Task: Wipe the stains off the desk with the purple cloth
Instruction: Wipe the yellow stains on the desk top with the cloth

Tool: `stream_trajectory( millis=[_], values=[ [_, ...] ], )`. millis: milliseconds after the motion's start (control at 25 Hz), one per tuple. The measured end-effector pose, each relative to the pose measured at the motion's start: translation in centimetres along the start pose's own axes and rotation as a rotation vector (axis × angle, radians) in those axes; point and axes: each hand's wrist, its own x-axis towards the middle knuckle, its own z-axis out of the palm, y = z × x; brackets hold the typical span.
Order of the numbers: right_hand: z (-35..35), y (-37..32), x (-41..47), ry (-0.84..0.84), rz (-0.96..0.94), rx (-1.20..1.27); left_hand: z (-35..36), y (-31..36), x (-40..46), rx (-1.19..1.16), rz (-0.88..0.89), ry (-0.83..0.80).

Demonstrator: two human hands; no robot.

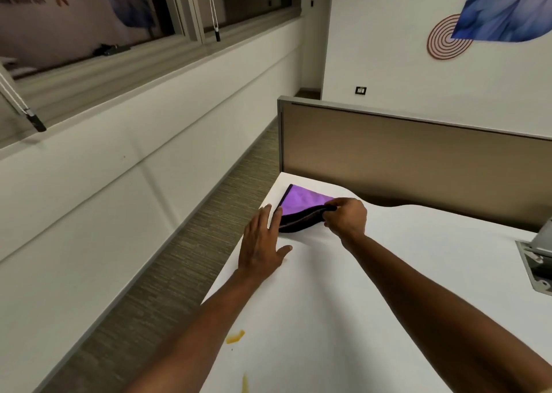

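Observation:
A folded purple cloth (pixel 301 200) with a dark edge lies near the far left corner of the white desk (pixel 373 303). My right hand (pixel 346 216) pinches the cloth's near right corner and lifts that edge a little. My left hand (pixel 263 240) lies flat on the desk with straight fingers, its fingertips touching the cloth's left edge. Two yellow stains mark the desk close to me: one (pixel 235 336) by the left edge, another (pixel 245 383) at the bottom of the view.
A brown partition panel (pixel 418 159) stands along the desk's far side. A grey metal bracket (pixel 537 261) sits at the desk's right. The desk's left edge drops to a carpeted aisle (pixel 179 258) beside a white wall and window sill.

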Motion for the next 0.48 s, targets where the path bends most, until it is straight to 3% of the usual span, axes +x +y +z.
stream_trajectory(
  millis=[160,240,360,480],
  values=[
    [-1.8,-2.7,-1.8,-0.101,-0.066,-0.099,-1.1,2.6,2.0,0.091,-0.005,-0.148],
    [-2.5,-3.9,-2.6,-0.214,-0.111,-0.199,-1.0,2.9,2.2,0.096,-0.012,-0.119],
    [-3.7,-3.9,-4.2,-0.324,-0.193,-0.391,-1.5,2.1,1.4,-0.080,0.032,-0.091],
    [-4.3,-2.5,-6.3,-0.400,-0.332,-0.607,-3.2,1.0,1.0,-0.159,0.100,-0.245]
  ],
)
